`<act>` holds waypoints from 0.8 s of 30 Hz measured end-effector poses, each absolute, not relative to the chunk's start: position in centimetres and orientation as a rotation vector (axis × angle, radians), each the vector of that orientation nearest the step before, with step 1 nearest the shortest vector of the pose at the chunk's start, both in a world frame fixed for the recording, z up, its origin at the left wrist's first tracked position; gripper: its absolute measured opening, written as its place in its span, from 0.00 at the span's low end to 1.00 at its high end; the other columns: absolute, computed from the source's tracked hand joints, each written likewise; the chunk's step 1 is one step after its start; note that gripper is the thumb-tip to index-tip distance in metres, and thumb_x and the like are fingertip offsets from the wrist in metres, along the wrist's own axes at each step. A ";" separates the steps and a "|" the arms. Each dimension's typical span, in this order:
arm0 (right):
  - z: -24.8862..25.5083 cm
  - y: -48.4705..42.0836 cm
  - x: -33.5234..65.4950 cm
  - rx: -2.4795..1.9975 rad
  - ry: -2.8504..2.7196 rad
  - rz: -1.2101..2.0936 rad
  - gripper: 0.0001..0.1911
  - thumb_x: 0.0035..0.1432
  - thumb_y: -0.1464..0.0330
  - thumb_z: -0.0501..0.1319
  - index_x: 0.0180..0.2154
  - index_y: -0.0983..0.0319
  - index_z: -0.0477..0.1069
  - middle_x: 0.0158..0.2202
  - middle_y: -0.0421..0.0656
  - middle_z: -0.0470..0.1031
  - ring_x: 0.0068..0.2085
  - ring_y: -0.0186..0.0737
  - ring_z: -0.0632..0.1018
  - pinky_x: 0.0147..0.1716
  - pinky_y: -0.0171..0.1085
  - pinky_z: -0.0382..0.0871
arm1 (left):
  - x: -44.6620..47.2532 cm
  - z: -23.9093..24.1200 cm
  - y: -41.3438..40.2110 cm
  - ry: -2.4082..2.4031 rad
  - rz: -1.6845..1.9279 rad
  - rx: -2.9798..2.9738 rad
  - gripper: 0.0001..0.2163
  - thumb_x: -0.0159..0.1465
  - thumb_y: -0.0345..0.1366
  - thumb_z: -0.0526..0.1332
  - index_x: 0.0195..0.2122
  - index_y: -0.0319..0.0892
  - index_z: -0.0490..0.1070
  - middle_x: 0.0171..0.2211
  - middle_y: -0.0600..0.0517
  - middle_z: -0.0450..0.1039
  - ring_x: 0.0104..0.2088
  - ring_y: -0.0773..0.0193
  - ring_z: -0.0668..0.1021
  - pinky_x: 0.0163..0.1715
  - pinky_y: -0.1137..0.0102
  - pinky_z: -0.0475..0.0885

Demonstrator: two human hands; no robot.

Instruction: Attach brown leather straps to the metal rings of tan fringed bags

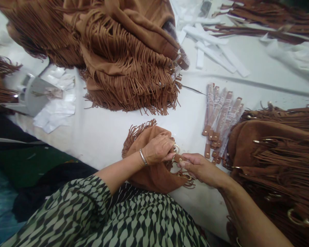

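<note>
A brown suede fringed bag (154, 178) lies on the table edge close to my body. My left hand (159, 149), with a bracelet at the wrist, is closed on the bag's upper edge beside a gold metal ring (176, 148). My right hand (199, 168) pinches a brown leather strap tab (179, 158) with a small metal stud, right by that ring. Whether the tab passes through the ring I cannot tell. A second ring (187, 176) shows lower on the bag, under my right fingers.
Several plastic-wrapped straps (222, 113) lie right of centre. Fringed bags are piled at the back (128, 61) and at the right (267, 147). White strips (216, 44) lie at the back; scissors-like metal (15, 107) and white paper pieces (56, 111) are at left.
</note>
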State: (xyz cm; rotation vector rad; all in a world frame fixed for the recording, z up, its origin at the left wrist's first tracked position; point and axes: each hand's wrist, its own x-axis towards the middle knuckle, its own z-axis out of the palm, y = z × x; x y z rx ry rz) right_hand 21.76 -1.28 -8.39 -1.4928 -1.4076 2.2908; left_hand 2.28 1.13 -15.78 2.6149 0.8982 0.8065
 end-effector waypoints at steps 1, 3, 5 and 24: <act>-8.4 -1.4 21.7 -1.498 -1.396 2.283 0.18 0.53 0.54 0.56 0.32 0.64 0.67 0.20 0.35 0.59 0.20 0.29 0.60 0.19 0.29 0.52 | 2.2 -15.8 1.1 0.891 0.804 2.619 0.09 0.63 0.38 0.51 0.35 0.36 0.64 0.29 0.47 0.70 0.35 0.60 0.73 0.43 0.60 0.71; -8.3 -1.6 21.4 -1.523 -1.394 2.239 0.18 0.53 0.54 0.56 0.32 0.64 0.68 0.19 0.36 0.60 0.21 0.31 0.62 0.19 0.30 0.55 | 2.1 -15.8 1.1 0.885 0.783 2.629 0.10 0.63 0.38 0.51 0.37 0.35 0.65 0.30 0.46 0.70 0.36 0.59 0.74 0.44 0.59 0.70; -8.1 -1.8 21.1 -1.574 -1.422 2.154 0.17 0.53 0.55 0.56 0.29 0.63 0.68 0.18 0.37 0.61 0.22 0.33 0.64 0.20 0.31 0.57 | 2.1 -15.8 1.1 0.879 0.748 2.634 0.11 0.63 0.39 0.51 0.37 0.35 0.65 0.31 0.45 0.71 0.38 0.59 0.74 0.45 0.58 0.69; -9.5 -3.6 19.8 -1.737 -1.381 1.801 0.15 0.56 0.59 0.51 0.27 0.63 0.64 0.15 0.33 0.52 0.18 0.29 0.54 0.17 0.31 0.45 | 1.9 -13.7 2.4 0.797 0.300 2.648 0.10 0.63 0.40 0.53 0.33 0.37 0.65 0.32 0.47 0.72 0.38 0.59 0.74 0.45 0.64 0.67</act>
